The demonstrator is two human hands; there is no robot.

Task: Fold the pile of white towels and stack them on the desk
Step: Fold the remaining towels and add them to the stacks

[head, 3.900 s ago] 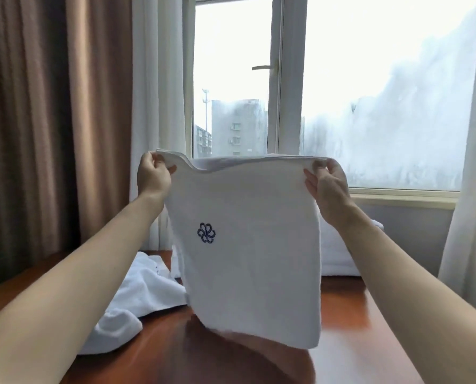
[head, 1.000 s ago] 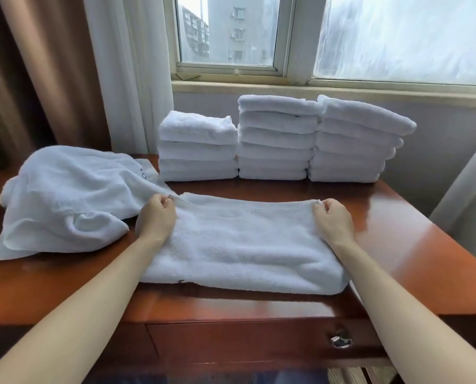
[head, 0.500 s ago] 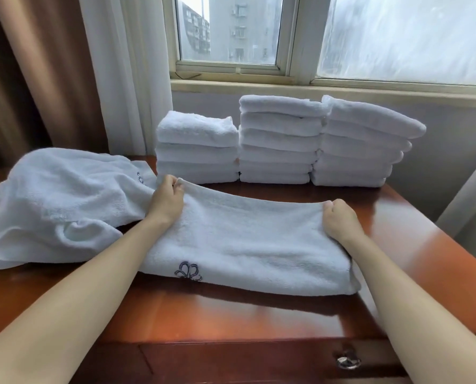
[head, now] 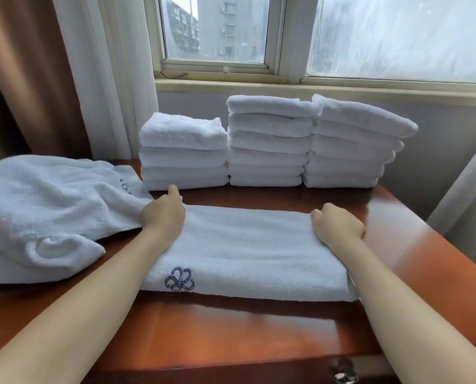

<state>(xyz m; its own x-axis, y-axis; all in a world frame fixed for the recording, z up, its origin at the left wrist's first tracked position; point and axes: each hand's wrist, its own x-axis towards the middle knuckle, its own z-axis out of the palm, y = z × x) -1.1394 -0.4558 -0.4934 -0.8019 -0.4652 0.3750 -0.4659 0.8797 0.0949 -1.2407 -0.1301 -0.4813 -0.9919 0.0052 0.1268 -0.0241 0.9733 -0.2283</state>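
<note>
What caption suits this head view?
Left hand and right hand grip a half-folded towel on the desk before three stacks.

Place: likely a hotel room.
Linen: identical white towel stacks (head: 267, 139), centre frame.
Monogram: blue embroidered logo (head: 179, 279) on the flat towel (head: 245, 245), lower centre.
Furniture: polished wooden desk (head: 231, 328), drawer pull (head: 343, 372) at bottom.
Window: sheer curtain (head: 106, 79) and brown curtain (head: 23, 79) at left; apartment blocks (head: 225, 23) at top.

The folded towel (head: 245, 250) lies on the desk (head: 231, 336) in front of 3 stacks (head: 267, 142); unfolded pile (head: 45, 206) lies left of it.
</note>
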